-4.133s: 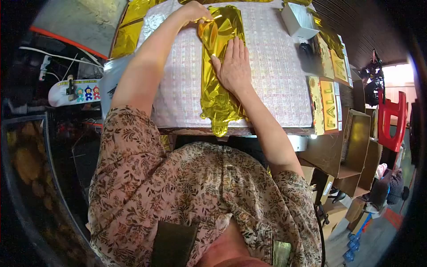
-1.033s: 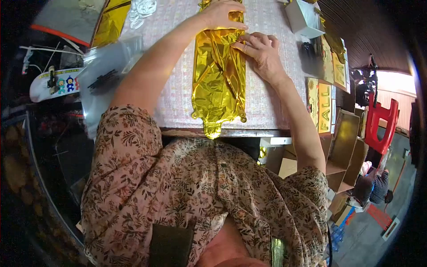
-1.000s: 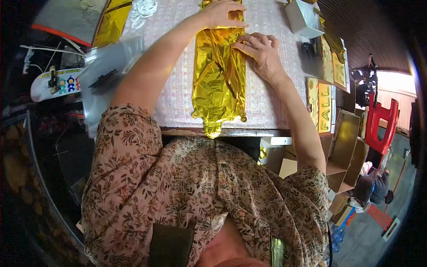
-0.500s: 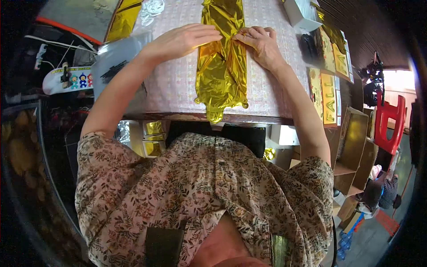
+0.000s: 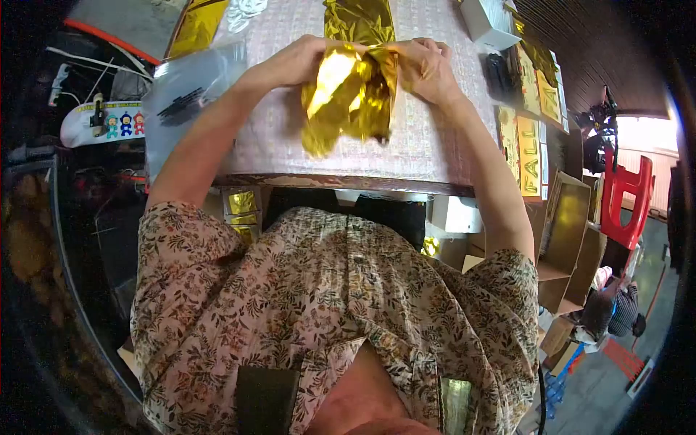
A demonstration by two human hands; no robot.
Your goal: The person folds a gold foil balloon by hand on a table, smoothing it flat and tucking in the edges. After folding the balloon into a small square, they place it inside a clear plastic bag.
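A flat, crinkled gold foil balloon (image 5: 359, 22) lies lengthwise on the patterned table cover, and its near part is lifted and folding over toward the far end. My left hand (image 5: 293, 64) grips the foil on its left side, with the fingertips hidden behind the raised flap. On the other side my right hand (image 5: 429, 71) is closed on the gathered edge, its fingers bent. The raised flap hangs between both hands, shiny and blurred at its lower edge.
Clear plastic sheeting (image 5: 190, 94) with a black mark lies at the table's left, near white ring-like pieces (image 5: 244, 13). A white box (image 5: 487, 25), a black object (image 5: 500, 76) and gold-lettered packs (image 5: 531, 159) line the right side. Cardboard shelving (image 5: 565, 232) and a red stool (image 5: 627, 196) stand beyond.
The near end of the gold foil balloon, flat on the table before, is now raised and folded away from me. Both hands have closed in on the foil.
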